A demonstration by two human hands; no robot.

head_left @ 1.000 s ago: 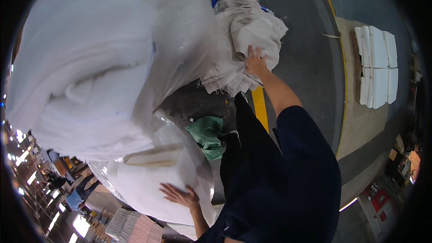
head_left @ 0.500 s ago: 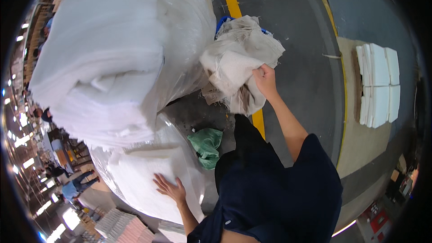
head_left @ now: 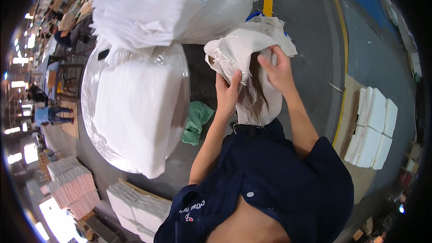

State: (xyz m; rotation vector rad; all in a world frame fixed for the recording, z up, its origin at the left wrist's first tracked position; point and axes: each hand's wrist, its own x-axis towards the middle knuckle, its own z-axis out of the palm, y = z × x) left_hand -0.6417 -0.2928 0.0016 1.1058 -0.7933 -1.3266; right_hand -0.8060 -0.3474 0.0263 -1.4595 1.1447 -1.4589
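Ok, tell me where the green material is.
In the head view, just left of centre, the green material lies on the floor, right of the plastic-wrapped white bundle and lower left of the left hand.

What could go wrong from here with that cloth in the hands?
Loose threads at the frayed edge of the beige cloth could snag on the left hand, which pinches that edge.

The cloth's lower part hangs down near the person's dark clothing, so it might catch there.

The crumpled green fabric on the floor could tangle a foot if the person steps leftward.
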